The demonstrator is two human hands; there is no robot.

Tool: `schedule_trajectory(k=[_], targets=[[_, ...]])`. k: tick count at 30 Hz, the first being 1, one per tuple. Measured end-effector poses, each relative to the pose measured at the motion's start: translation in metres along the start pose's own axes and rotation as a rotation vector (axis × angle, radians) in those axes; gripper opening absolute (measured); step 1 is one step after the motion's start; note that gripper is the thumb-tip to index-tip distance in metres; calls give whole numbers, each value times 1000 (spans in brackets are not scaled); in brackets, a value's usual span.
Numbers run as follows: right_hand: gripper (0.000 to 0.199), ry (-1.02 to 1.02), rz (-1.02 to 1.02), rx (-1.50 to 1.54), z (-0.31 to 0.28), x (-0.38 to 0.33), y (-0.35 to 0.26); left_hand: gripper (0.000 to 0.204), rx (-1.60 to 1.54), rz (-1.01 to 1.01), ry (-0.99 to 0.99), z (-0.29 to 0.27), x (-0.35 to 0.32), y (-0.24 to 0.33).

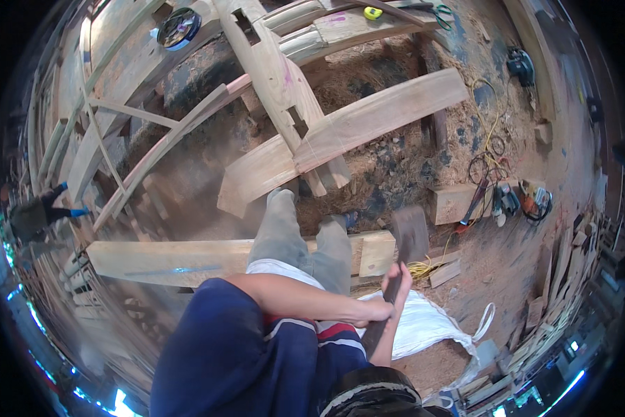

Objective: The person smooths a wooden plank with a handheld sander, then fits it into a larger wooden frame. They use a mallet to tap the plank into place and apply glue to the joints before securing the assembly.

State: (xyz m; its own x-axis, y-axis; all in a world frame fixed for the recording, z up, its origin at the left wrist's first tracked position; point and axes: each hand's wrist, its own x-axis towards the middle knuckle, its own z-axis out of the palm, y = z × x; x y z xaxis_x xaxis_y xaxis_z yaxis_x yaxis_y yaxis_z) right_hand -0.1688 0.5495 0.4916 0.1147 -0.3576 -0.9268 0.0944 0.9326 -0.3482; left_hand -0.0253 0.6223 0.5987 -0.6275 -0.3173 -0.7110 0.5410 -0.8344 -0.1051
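Note:
I hold a large mallet with a blocky dark wooden head [411,233], raised on my right side and slightly blurred by motion. My right hand [400,279] grips the handle just below the head. Reaching across my body, my left hand [376,310] is closed round the same handle lower down. Ahead of my feet, a thick timber with cut mortises [289,87] meets a slightly curved crosswise beam [389,115] at a joint. Neither hand touches these timbers.
A squared beam [170,260] lies beside my legs, with a white sack [423,323] at right. Power tools [517,199] and a yellow cord [488,118] lie right. A round tub [179,28] and yellow tape measure [373,12] sit farther off. Another person [34,219] works far left.

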Motion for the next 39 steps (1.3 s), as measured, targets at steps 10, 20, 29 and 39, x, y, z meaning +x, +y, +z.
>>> schedule_trajectory(k=[10, 20, 29, 39], targets=[[24, 756, -23, 76, -58, -1, 17, 34, -31, -226, -316, -65, 31, 67], [18, -136, 437, 597, 178, 131, 33, 34, -156, 266, 245, -122, -67, 69], [25, -216, 473, 470, 164, 41, -14, 72, 39, 316, 16, -87, -115, 66], [30, -198, 420, 328, 250, -9, 2, 68, -55, 271, -2, -102, -204, 78]])
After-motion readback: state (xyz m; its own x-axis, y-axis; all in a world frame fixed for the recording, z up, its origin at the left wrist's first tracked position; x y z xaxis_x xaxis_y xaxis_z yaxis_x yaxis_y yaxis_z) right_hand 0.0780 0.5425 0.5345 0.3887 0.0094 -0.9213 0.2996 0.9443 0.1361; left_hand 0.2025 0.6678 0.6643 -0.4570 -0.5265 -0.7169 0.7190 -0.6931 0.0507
